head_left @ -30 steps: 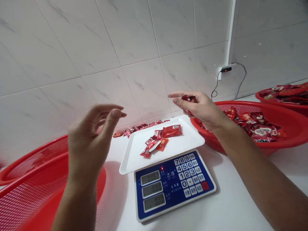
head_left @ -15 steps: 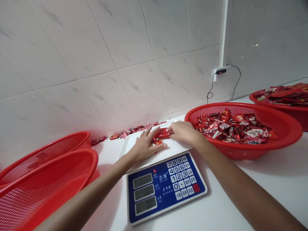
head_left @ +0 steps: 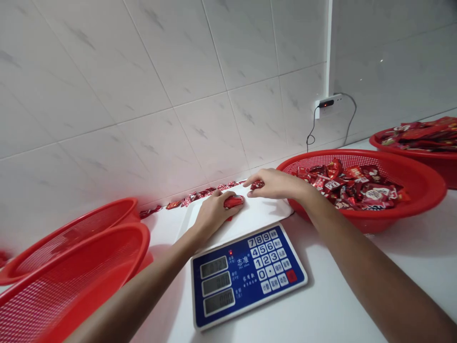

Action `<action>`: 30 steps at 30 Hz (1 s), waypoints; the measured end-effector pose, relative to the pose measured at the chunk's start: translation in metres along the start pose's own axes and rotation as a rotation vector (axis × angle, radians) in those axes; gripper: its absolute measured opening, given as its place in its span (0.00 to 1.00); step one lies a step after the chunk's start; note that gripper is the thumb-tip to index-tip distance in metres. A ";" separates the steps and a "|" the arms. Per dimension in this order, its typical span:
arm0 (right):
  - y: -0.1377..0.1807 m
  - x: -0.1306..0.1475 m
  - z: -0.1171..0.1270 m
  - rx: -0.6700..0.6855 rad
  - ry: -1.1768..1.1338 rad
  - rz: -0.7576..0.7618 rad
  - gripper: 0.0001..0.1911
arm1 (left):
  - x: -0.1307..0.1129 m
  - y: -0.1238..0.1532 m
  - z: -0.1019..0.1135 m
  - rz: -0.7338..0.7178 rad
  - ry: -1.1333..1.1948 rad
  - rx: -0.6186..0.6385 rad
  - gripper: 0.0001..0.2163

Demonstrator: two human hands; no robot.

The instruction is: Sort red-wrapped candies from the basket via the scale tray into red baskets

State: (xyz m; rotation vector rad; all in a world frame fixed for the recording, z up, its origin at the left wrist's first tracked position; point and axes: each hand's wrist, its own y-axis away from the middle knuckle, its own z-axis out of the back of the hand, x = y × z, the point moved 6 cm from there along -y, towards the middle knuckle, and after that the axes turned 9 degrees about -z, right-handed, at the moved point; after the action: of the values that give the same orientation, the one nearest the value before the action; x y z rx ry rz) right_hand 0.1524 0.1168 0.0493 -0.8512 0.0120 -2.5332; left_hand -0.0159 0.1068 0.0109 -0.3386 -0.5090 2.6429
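Observation:
Over the white pan (head_left: 264, 216) of a digital weighing scale (head_left: 250, 276), my left hand (head_left: 213, 212) is closed around red-wrapped candies (head_left: 233, 202). Its fingers hide part of them, and a bit of red wrapper shows below. Close by on the right, my right hand (head_left: 273, 185) is curled, with a dark red wrapped candy (head_left: 257, 185) between its thumb and fingers. The scale's blue keypad panel faces me, its displays lit dimly.
A red basket (head_left: 424, 205) of wrapped candies stands at right, with another full red basket (head_left: 378, 139) behind it. Two red baskets, one nearer (head_left: 143, 233) and one farther (head_left: 132, 204), are at left. Several candies (head_left: 194, 196) line the tiled wall. A cable (head_left: 314, 126) hangs from a socket.
My left hand has gone from spread fingers to closed around the red-wrapped candies. My right hand has lifted slightly and shifted right, away from the left. The top display reading has changed.

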 end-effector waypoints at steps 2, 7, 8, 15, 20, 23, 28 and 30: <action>0.002 -0.001 0.003 -0.004 -0.021 0.014 0.14 | 0.002 -0.005 0.005 0.006 0.010 -0.032 0.17; 0.005 0.000 0.006 -0.020 -0.035 -0.016 0.18 | 0.012 -0.026 0.036 0.095 0.085 -0.166 0.16; 0.005 0.000 0.006 -0.026 -0.026 -0.028 0.18 | 0.014 -0.029 0.042 0.115 0.120 -0.168 0.17; 0.002 0.001 0.003 0.014 0.008 -0.031 0.16 | 0.023 -0.003 0.048 0.189 0.206 0.143 0.15; 0.000 0.005 -0.005 0.079 0.046 -0.010 0.15 | 0.016 0.032 0.032 0.201 0.060 0.184 0.14; 0.002 0.005 -0.006 0.089 0.060 0.004 0.15 | 0.009 0.040 0.032 0.184 -0.008 0.170 0.17; 0.003 0.001 0.002 0.044 0.009 0.020 0.14 | 0.004 0.038 0.033 0.185 0.031 0.192 0.16; 0.002 0.001 0.005 0.010 -0.004 0.022 0.15 | 0.002 0.035 0.032 0.181 0.068 0.183 0.17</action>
State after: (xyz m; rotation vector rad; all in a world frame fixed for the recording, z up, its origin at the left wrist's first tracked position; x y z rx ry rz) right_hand 0.1554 0.1150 0.0536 -0.8473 0.0083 -2.5089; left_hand -0.0403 0.0690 0.0252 -0.4341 -0.2205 2.8142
